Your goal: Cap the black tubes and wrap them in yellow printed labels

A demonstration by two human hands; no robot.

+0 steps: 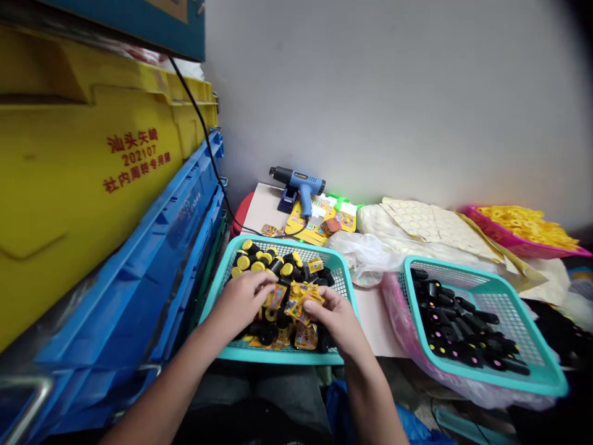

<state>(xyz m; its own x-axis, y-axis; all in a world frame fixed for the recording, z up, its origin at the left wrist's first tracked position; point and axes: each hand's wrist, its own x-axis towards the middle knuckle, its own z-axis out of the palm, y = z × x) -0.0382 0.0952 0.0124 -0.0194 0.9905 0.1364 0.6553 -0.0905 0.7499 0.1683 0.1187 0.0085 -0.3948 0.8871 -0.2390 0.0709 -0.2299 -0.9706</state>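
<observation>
My right hand [337,314] grips a bunch of small yellow printed packets [299,301], thumb on top, over the front of a turquoise basket [346,278]. Beside it, my left hand [243,304] has its fingers curled together at a single yellow printed packet [277,296]; the fingertips are partly hidden. Black cylinders with yellow caps [259,262] fill the back of this basket. Lower down, more printed packets [306,337] lie among black parts.
A second turquoise basket [532,321] holds black tubes. Behind stand a blue heat gun [301,184], yellow printed cards [303,224] and a plastic bag [365,250]. A pink basket [495,232] holds yellow parts. Stacked crates [92,235] border the left.
</observation>
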